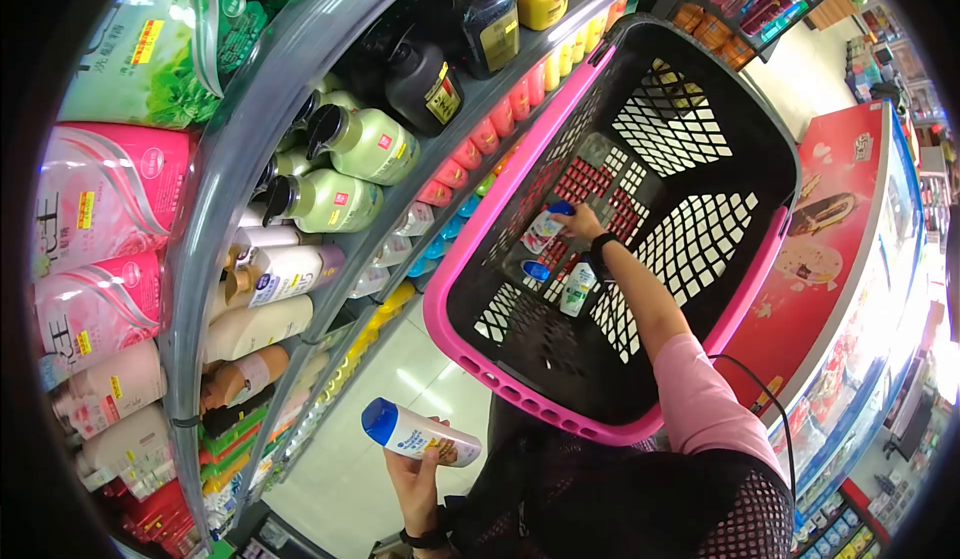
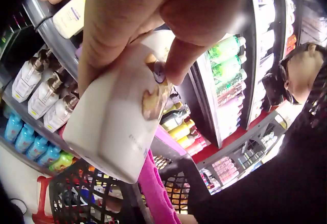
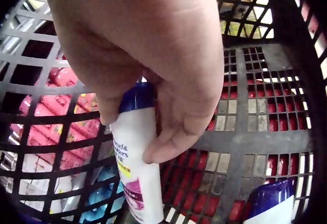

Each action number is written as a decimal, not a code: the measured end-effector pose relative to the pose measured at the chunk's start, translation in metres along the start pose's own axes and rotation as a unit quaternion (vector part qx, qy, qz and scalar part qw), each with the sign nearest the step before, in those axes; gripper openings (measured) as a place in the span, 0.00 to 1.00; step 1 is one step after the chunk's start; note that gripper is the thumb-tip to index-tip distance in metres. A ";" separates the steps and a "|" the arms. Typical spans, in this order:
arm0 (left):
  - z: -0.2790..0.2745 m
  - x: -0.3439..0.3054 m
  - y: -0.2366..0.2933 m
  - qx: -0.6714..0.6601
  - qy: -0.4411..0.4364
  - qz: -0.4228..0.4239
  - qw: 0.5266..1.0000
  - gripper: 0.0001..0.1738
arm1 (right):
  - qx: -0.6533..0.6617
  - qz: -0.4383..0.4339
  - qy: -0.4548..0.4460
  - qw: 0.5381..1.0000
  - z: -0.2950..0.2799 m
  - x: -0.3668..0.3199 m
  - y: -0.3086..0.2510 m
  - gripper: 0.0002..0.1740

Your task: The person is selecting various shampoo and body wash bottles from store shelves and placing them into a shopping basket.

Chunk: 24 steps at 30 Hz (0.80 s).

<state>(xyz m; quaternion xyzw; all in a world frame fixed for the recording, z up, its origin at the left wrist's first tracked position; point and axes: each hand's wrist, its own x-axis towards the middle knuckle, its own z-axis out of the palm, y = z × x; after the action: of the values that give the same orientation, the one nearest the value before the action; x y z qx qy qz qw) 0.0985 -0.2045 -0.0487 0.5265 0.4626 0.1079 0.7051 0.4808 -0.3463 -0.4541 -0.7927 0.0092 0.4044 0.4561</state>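
My left hand (image 1: pixel 412 479) grips a white bottle with a blue cap (image 1: pixel 422 434) outside the basket, thumb across its label; the left wrist view shows the base of this white bottle (image 2: pixel 115 116) close up. Down inside the black basket with a pink rim (image 1: pixel 455 351), my right hand (image 1: pixel 582 223) pinches a white bottle (image 3: pixel 137 152) around its blue cap, the bottle's pink label facing the camera. Beside it in the basket are a bottle with a blue cap (image 1: pixel 536 270) and a white-and-green bottle (image 1: pixel 577 287).
Curved shelves (image 1: pixel 225 89) with pump bottles (image 1: pixel 325 199) and pink packs (image 1: pixel 110 199) run along the left, close to the basket. A red-sided freezer (image 1: pixel 830 219) stands on the right. Tiled floor (image 1: pixel 345 439) shows below the shelves.
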 end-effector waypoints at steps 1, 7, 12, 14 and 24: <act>0.000 0.001 -0.001 -0.002 -0.004 0.000 1.000 0.32 | 0.035 0.023 0.016 0.999 -0.005 -0.001 -0.004 0.30; -0.007 0.003 -0.008 0.033 0.007 -0.027 0.999 0.31 | 0.155 0.058 0.063 0.984 -0.014 0.029 0.008 0.29; -0.014 0.010 -0.013 0.039 0.023 -0.045 0.998 0.31 | 0.137 -0.045 0.179 0.973 -0.032 0.111 0.057 0.30; -0.013 0.013 -0.013 0.032 0.025 -0.053 0.998 0.31 | 0.140 0.013 0.169 0.976 -0.041 0.090 0.025 0.32; -0.021 0.009 -0.015 0.087 0.025 -0.055 0.994 0.31 | 0.205 -0.055 0.177 0.961 -0.006 0.098 0.054 0.43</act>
<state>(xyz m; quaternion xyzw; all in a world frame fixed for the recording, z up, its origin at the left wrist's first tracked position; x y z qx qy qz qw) 0.0824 -0.1911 -0.0667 0.5572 0.5155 0.0412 0.6497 0.5299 -0.3472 -0.5553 -0.7403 0.1289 0.2215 0.6215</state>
